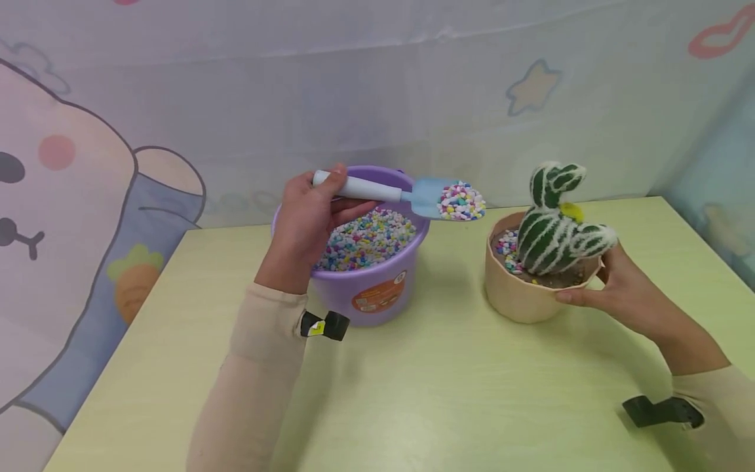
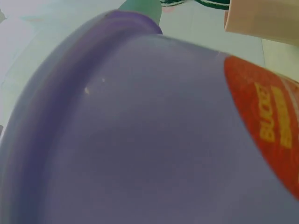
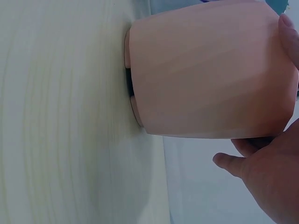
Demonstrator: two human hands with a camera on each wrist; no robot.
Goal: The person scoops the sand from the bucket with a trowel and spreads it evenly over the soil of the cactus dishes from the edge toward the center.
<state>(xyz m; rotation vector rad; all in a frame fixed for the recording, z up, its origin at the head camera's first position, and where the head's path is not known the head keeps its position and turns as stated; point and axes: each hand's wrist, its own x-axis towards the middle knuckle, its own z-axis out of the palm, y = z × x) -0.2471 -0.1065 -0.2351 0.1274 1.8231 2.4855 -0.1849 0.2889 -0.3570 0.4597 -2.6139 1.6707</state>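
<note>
Held level by its white handle, a small light-blue trowel [image 1: 423,196] is in my left hand [image 1: 307,219]. Colourful pebbles [image 1: 462,202] lie heaped on its blade, which juts right past the rim of a purple bucket [image 1: 336,295]. More such pebbles fill the bucket. At right, my right hand [image 1: 631,292] grips the rim of a beige plant pot [image 1: 519,298], thumb at the front. A green-and-white cactus [image 1: 545,242] stands in the pot's brown soil, with some pebbles along its left side. The right wrist view shows the pot [image 3: 205,74] on the table.
The pale wooden table [image 1: 413,400] carries both containers, bucket left of pot, with a gap between them. Behind stands a cartoon-printed cloth backdrop [image 1: 354,98]. An orange label [image 1: 380,295] marks the bucket's front.
</note>
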